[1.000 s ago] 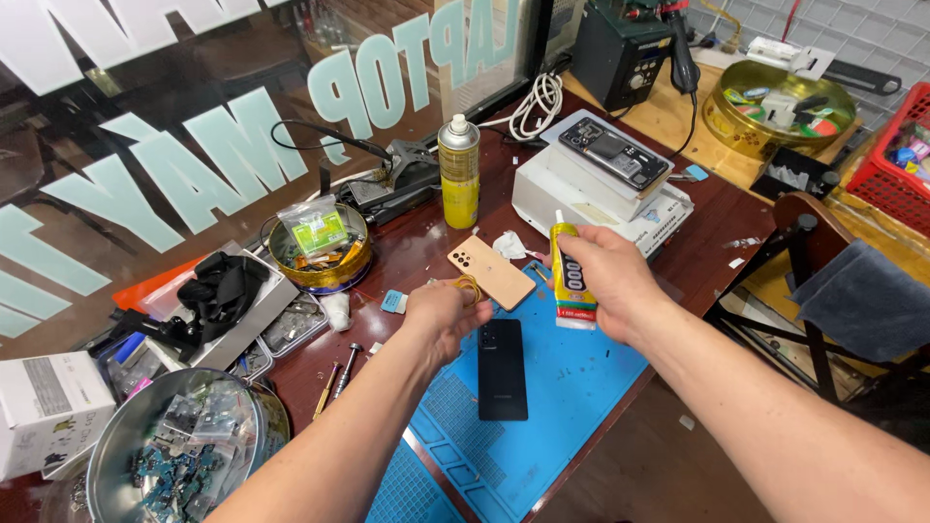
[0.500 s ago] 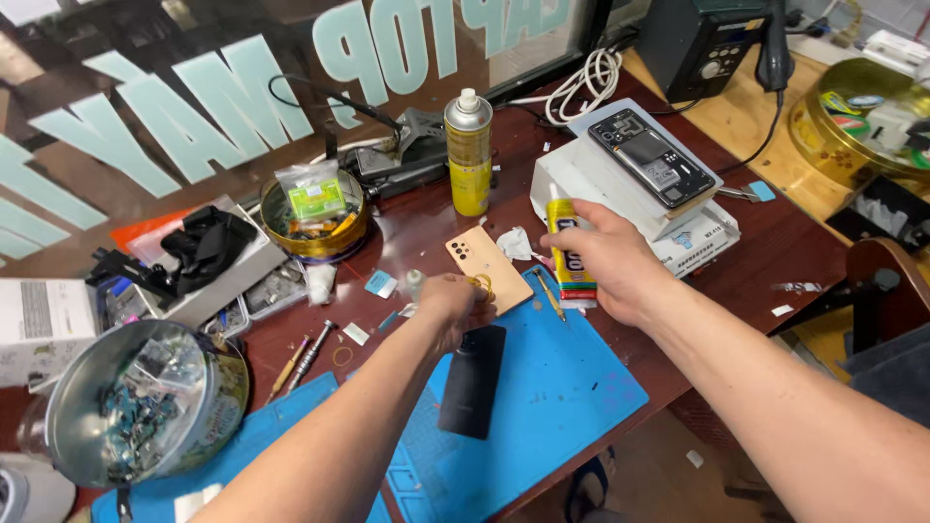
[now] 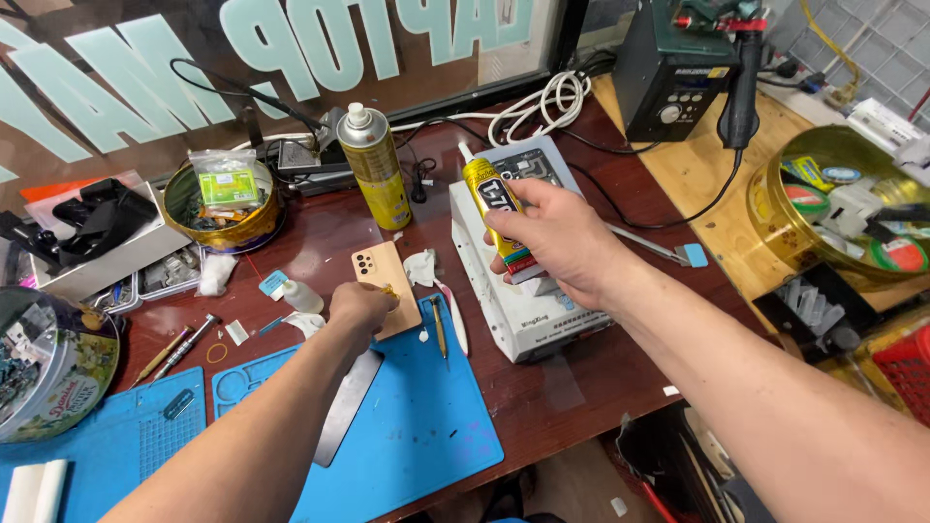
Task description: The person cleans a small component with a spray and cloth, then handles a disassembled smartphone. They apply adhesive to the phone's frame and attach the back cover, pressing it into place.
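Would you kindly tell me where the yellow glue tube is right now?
In the head view, right of centre, the yellow glue tube is upright in the right hand, above the white box.

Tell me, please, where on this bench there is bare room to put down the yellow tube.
The blue mat is bare below the tweezers, right of the dark phone. The wooden board between the soldering station and gold tin is mostly bare. Around the spray can and left hand it is crowded.

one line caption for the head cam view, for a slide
Right hand lifts a yellow glue tube; left hand rests on a tan phone back cover.
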